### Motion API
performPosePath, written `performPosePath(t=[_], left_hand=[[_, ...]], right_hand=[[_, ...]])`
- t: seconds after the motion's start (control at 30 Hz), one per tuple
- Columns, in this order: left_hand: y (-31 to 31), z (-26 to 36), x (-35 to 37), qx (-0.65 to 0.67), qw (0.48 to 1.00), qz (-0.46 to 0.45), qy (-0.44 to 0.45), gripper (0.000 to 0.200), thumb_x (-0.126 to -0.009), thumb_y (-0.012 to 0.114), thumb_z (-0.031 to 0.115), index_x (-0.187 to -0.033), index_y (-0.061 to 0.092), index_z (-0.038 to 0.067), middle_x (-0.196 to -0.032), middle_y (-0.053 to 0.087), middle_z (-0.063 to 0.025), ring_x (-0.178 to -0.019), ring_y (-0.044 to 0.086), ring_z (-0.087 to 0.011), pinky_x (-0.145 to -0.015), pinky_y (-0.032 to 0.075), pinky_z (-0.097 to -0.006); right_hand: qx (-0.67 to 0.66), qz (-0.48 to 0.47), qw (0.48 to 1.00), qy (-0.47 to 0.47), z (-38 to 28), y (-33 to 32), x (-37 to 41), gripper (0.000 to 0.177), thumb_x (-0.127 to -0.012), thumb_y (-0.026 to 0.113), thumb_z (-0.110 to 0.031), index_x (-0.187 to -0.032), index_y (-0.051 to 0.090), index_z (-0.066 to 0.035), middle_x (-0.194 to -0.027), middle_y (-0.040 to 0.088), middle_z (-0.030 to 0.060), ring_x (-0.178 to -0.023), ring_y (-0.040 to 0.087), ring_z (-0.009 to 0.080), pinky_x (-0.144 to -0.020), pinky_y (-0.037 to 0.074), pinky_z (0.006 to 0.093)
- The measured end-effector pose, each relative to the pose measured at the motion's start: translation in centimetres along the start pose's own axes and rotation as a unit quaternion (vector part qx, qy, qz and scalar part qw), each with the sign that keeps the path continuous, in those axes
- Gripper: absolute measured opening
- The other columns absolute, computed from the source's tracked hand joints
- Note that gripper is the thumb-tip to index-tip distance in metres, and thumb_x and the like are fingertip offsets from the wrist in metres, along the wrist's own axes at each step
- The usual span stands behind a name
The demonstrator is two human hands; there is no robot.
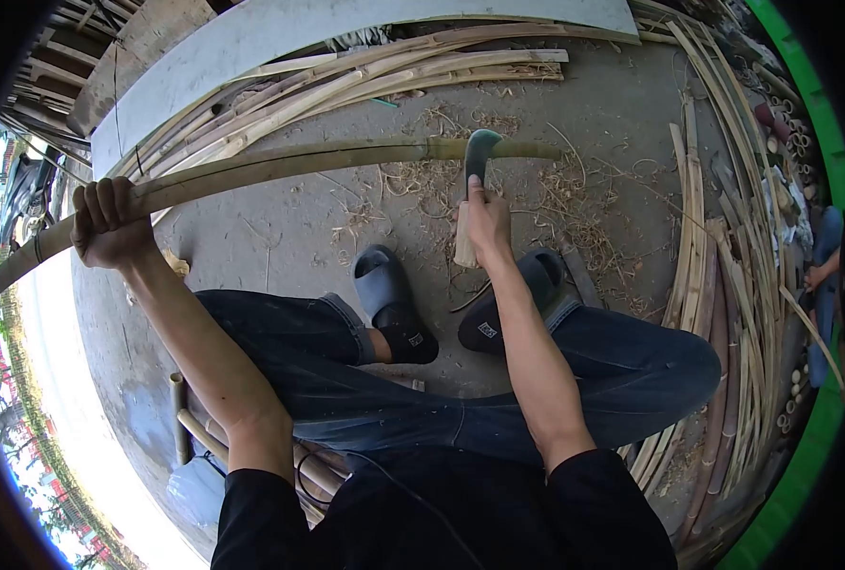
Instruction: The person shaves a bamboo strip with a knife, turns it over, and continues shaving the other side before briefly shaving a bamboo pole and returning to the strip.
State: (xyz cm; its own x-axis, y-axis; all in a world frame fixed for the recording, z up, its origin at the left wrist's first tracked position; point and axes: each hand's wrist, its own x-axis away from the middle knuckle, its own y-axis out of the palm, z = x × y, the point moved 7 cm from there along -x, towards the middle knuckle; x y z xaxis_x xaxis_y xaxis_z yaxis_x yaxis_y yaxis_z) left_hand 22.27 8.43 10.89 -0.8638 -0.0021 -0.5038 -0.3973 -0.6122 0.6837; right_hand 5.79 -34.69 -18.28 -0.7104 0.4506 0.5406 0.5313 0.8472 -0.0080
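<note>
A long bamboo pole (299,163) stretches from the left edge across to the upper middle. My left hand (111,223) is wrapped round it near its left part. My right hand (487,223) is closed on the wooden handle of a curved knife (480,152), with the thumb up near the blade. The dark blade lies at the bamboo, near its right end, and hides a short stretch of it. Thin shavings (432,195) are scattered on the floor below and around the blade.
Split bamboo strips (365,81) lie along the back beside a pale board (280,43). More strips (693,209) are piled at the right. My sandalled feet (389,294) rest on the concrete floor (280,247). Another person's hand (815,277) shows at the far right.
</note>
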Motion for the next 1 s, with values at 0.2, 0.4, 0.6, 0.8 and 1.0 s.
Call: performPosePath(t=[0.2,0.4,0.6,0.8,1.0], left_hand=[[-0.7,0.0,0.0,-0.013,1.0,0.024,0.012,0.027,-0.073,0.057,0.013,-0.062,0.033,0.017,-0.051,0.025,0.0044,-0.043,0.023,-0.0097,-0.044,0.023,-0.0252],[0.0,0.8,-0.5,0.001,1.0,0.007,0.014,0.024,-0.073,0.055,0.014,-0.062,0.034,0.016,-0.051,0.024,0.004,-0.043,0.023,-0.0105,-0.044,0.022,-0.0257],[-0.2,0.3,0.1,-0.012,0.999,0.034,0.007,0.026,-0.073,0.055,0.016,-0.061,0.032,0.017,-0.052,0.025,0.0037,-0.045,0.024,-0.0107,-0.044,0.023,-0.0259],[-0.5,0.4,0.4,0.001,1.0,0.017,-0.007,0.027,-0.073,0.057,0.014,-0.061,0.033,0.017,-0.052,0.026,0.0039,-0.046,0.026,-0.0103,-0.044,0.023,-0.0251],[0.6,0.2,0.5,0.025,0.999,-0.019,0.001,0.03,-0.072,0.063,0.011,-0.061,0.036,0.017,-0.05,0.028,0.0045,-0.042,0.025,-0.0089,-0.042,0.023,-0.024]], right_hand=[[0.062,-0.019,0.996,-0.067,-1.4,0.9,-1.2,0.05,-0.101,0.052,-0.044,-0.079,0.06,0.0,-0.061,0.058,0.0063,-0.047,0.057,0.0165,-0.045,0.048,0.0323],[0.044,-0.123,0.99,-0.055,-1.0,3.3,1.5,0.049,-0.101,0.049,-0.047,-0.081,0.057,-0.003,-0.066,0.059,0.0062,-0.047,0.057,0.0165,-0.044,0.049,0.031],[0.077,-0.24,0.966,-0.062,-3.3,6.7,7.4,0.046,-0.102,0.05,-0.044,-0.079,0.058,-0.004,-0.06,0.057,0.0058,-0.046,0.057,0.0159,-0.044,0.048,0.0313],[0.021,-0.182,0.982,-0.051,-1.8,6.5,4.5,0.047,-0.101,0.053,-0.044,-0.079,0.06,-0.003,-0.063,0.058,0.0055,-0.049,0.059,0.0157,-0.045,0.048,0.0306],[-0.029,-0.114,0.993,-0.006,-3.1,3.0,3.1,0.047,-0.101,0.052,-0.044,-0.081,0.06,-0.003,-0.061,0.057,0.0047,-0.047,0.058,0.0162,-0.044,0.048,0.0312]])
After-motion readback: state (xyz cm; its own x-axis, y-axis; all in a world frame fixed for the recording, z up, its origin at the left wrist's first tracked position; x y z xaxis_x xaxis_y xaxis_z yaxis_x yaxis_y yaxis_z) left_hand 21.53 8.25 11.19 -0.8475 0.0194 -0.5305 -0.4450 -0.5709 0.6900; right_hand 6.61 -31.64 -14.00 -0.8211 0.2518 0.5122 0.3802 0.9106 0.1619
